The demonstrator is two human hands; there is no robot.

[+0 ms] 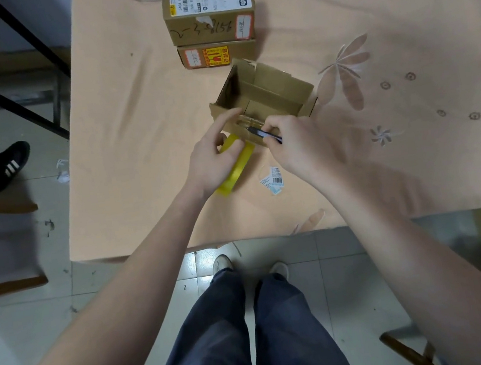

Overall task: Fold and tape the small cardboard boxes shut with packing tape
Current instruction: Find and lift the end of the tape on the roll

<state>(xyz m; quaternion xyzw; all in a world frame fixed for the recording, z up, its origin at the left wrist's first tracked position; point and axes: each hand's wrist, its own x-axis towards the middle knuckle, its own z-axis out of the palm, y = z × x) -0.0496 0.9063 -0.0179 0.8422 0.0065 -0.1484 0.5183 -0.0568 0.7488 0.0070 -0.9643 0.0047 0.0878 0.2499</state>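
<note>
The left hand (209, 158) grasps the yellow tape roll (235, 167) on the tabletop (133, 135), forefinger reaching up to the open box (263, 97). That box lies directly beyond both hands, long axis slanting from near-left to far-right; nothing shows inside it. The right hand (295, 140) pinches a dark cutter (263, 134) against the box's near wall. Two shut boxes (210, 19) are stacked farther back.

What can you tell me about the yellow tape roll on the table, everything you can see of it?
The tape roll is a yellow ring, glossy like plastic packing tape. It sits tilted on the peach tablecloth, just in front of the open cardboard box. The left hand grips it from above and hides much of it. The core is not visible.
</note>
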